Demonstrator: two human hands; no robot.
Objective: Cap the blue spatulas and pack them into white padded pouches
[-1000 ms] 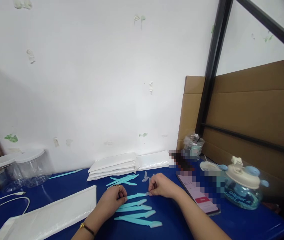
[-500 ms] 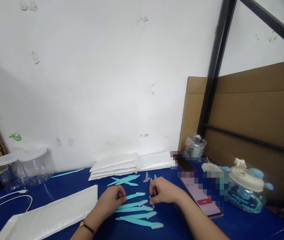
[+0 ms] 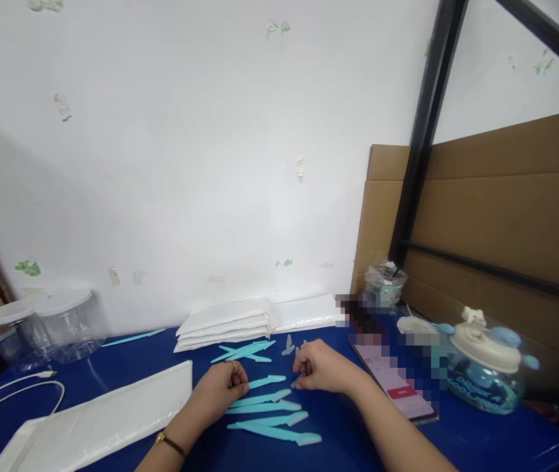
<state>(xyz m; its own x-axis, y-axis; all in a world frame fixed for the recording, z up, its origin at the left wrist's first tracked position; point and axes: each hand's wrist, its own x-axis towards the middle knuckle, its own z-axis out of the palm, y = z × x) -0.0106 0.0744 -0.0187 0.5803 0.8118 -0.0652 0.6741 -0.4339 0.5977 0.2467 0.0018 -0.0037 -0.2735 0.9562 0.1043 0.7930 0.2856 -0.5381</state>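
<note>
Your left hand (image 3: 221,388) rested on the blue table (image 3: 112,373), fingers curled narrow onto the handle end of the top turquoise razor (image 3: 266,381) in a row of such razors; whether they actually pinched it could not be told. Your right hand (image 3: 319,368) had risen slightly since half a second before, when it sat lower beside the second razor. It now met the blade end of the top razor, fingertips (image 3: 299,379) drawn together around a small clear cap (image 3: 296,379), though the cap itself was barely legible. By judgement, this shift put the cap back in line with the blade tip, so capping that razor was the step in hand. Three more razors (image 3: 274,429) lay in a row just below, apparently already capped in white. Uncapped ones (image 3: 243,353) lay crossed farther back, near loose caps (image 3: 288,346). A stack of white pouches (image 3: 225,322), a flat pouch (image 3: 97,419), a phone (image 3: 397,393) and a lidded jug (image 3: 486,370) stood around them.
</note>
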